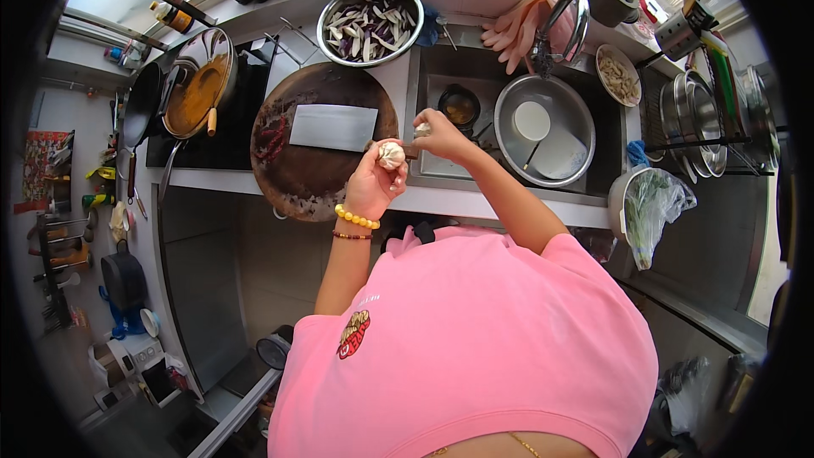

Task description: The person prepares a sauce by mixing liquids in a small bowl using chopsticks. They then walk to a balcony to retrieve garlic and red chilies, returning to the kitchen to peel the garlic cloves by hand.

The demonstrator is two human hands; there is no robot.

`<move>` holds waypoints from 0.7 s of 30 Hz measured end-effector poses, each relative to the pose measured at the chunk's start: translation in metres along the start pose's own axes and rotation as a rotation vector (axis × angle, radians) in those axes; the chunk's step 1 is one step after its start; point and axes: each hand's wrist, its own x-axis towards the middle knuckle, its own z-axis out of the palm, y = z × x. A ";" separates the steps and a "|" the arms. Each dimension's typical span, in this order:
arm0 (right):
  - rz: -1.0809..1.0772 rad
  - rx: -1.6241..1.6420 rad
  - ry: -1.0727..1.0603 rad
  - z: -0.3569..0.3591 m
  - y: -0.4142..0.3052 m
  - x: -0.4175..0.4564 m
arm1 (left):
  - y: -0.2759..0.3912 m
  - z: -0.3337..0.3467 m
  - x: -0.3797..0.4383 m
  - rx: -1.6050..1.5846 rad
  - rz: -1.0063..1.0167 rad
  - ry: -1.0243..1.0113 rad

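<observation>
My left hand (371,181) holds a garlic bulb (391,155) above the right edge of a round wooden chopping board (318,86). Pinched in the fingers of my right hand (443,135), over the near left side of the sink, is a small whitish piece (422,130) that looks like garlic. A cleaver (334,126) lies flat on the board, its handle partly hidden behind my hands. Dark red chilli-like scraps (272,141) rest at the board's left side.
A steel bowl of cut eggplant strips (369,30) stands behind the board. Inside the sink (439,70) are a steel basin (575,121) with a white cup (531,121) and a small dark bowl (458,106). At left, a wok (202,89) sits by the stove. Pink rubber gloves (515,32) hang near the faucet (577,19).
</observation>
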 end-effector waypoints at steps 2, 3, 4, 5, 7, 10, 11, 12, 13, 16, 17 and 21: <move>-0.146 -0.192 -0.036 0.024 -0.029 0.008 | 0.007 -0.015 -0.008 -0.068 0.040 -0.027; -0.195 -0.157 -0.070 0.040 -0.035 0.011 | 0.010 -0.021 -0.013 -0.102 0.063 -0.038; -0.279 -0.196 -0.100 0.055 -0.037 0.014 | 0.014 -0.021 -0.018 -0.099 0.091 -0.028; -0.363 -0.234 -0.128 0.068 -0.038 0.016 | 0.018 -0.020 -0.020 -0.104 0.109 -0.015; -0.285 -0.166 -0.271 0.081 -0.062 0.010 | 0.025 -0.018 -0.027 -0.118 0.153 0.017; -0.288 0.030 -0.251 0.128 -0.008 0.030 | 0.026 -0.020 -0.025 -0.139 0.135 0.016; -0.275 0.100 -0.258 0.136 -0.001 0.033 | 0.025 -0.023 -0.025 -0.146 0.128 0.021; -0.208 0.245 -0.296 0.135 -0.005 0.028 | 0.024 -0.022 -0.024 -0.151 0.128 0.020; -0.313 0.201 -0.264 0.131 -0.009 0.024 | 0.022 -0.023 -0.024 -0.164 0.121 0.017; -0.377 0.299 -0.262 0.121 -0.015 0.017 | 0.019 -0.019 -0.019 -0.183 0.098 0.005; -0.224 0.484 -0.328 0.118 -0.016 0.016 | 0.018 -0.016 -0.018 -0.181 0.091 0.002; -0.412 0.099 -0.102 0.079 -0.049 -0.010 | 0.022 0.000 -0.017 -0.209 0.074 -0.031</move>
